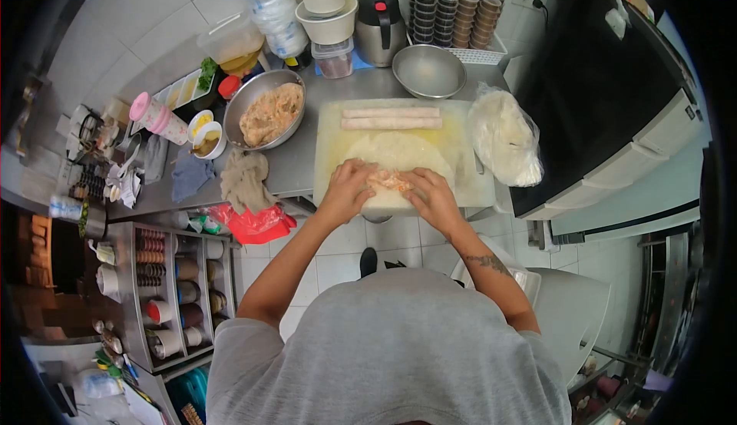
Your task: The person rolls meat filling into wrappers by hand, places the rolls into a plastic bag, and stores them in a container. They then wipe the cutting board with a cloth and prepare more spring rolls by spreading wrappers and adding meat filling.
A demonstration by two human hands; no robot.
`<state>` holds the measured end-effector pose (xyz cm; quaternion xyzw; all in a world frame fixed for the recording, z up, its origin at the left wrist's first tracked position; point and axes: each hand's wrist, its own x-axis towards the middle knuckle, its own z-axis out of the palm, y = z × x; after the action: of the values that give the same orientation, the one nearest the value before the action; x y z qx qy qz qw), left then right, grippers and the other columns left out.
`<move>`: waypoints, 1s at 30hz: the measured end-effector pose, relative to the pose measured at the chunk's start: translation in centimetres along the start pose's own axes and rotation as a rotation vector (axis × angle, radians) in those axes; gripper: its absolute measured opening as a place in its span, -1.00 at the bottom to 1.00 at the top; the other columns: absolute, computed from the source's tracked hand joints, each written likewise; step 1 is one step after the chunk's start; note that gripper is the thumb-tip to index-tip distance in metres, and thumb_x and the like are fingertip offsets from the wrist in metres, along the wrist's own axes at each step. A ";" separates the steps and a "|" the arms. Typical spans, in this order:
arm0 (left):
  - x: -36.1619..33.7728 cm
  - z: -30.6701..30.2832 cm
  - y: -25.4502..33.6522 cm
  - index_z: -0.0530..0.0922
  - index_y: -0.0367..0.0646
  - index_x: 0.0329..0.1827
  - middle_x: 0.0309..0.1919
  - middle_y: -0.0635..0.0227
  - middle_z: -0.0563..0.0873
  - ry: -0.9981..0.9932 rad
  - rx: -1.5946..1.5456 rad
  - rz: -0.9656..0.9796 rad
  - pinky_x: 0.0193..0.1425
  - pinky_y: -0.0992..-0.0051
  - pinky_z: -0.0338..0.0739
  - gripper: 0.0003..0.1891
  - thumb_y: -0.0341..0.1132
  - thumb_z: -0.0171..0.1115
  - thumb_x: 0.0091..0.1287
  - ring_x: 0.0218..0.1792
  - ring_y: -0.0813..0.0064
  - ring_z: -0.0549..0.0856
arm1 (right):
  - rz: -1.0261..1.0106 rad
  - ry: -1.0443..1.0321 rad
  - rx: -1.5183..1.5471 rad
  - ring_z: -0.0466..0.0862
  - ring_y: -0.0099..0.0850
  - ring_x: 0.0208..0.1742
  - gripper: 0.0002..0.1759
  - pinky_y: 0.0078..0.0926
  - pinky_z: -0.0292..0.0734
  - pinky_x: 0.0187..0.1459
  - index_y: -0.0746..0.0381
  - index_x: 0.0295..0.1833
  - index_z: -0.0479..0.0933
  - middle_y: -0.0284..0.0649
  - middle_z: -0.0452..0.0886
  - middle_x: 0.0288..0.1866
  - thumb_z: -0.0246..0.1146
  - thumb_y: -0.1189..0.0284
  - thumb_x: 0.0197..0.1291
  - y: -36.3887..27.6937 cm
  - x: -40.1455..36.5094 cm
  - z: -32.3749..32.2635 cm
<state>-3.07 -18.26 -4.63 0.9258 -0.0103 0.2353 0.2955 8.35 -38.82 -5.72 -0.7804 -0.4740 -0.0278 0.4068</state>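
Gathering the orange-flecked filling (389,180) between left hand (349,188) and right hand (432,195), near the middle of the near edge of the cutting board (330,122). With the left hand, partly open and curved inward, touching the filling's left end; with the right hand, likewise half-closed, touching its right end. Under the filling, lying flat, a pale round sheet (395,148), spread towards the middle of the board. Beyond the sheet, along the board's far edge, two pale rolls (391,119), side by side and parallel to that edge. At the board's right edge, a clear plastic bag (504,137) with pale contents, and just beside it a thin utensil (479,162), too small to identify. Off the board's far left corner, on the tabletop (298,170), a metal bowl (244,98) of more filling; close to the tabletop's near edge, a crumpled beige cloth (244,179), with red plastic (257,224) hanging below. By the board's far edge, towards the right corner, a shallow metal basin (430,70). Farther back, close to the wall, a steel jug (381,32) with a black top, and stacked cups (449,18) in a white basket (491,51).
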 end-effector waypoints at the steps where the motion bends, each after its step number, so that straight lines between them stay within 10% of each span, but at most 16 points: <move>1: -0.3 -0.5 0.3 0.55 -0.26 0.04 -0.08 0.05 0.58 0.011 -0.036 -0.041 0.19 0.21 0.38 -0.69 -0.40 0.25 0.23 0.04 0.06 0.51 | -0.011 0.038 0.004 0.53 -0.16 0.09 -0.65 -0.22 0.35 0.17 0.17 0.08 0.59 -0.14 0.58 0.01 0.30 0.43 0.14 -0.6 -0.4 -0.5; 21: 3.3 -4.5 -6.0 0.52 -0.28 -0.11 -0.20 0.02 0.56 0.391 0.325 -0.009 -0.06 0.11 0.44 -0.76 -0.52 0.16 0.14 -0.14 -0.04 0.56 | 0.023 0.257 -0.098 0.53 -0.13 0.08 -0.65 -0.22 0.37 0.15 0.22 0.06 0.57 -0.11 0.57 0.01 0.28 0.49 0.11 1.1 -0.8 0.0; 30: 9.4 -12.4 -15.4 0.62 -0.21 -0.06 -0.02 0.09 0.66 -0.118 0.906 -0.402 0.06 0.16 0.48 -0.72 -0.41 0.25 0.14 0.03 0.08 0.59 | 0.099 0.309 -0.083 0.52 -0.14 0.10 -0.66 -0.23 0.37 0.16 0.22 0.06 0.58 -0.12 0.58 0.01 0.22 0.55 0.12 -0.1 -0.3 -2.2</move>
<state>2.37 2.40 0.00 0.9566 0.2548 0.1018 -0.0979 8.87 -40.42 -4.33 -0.8055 -0.3650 -0.1469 0.4432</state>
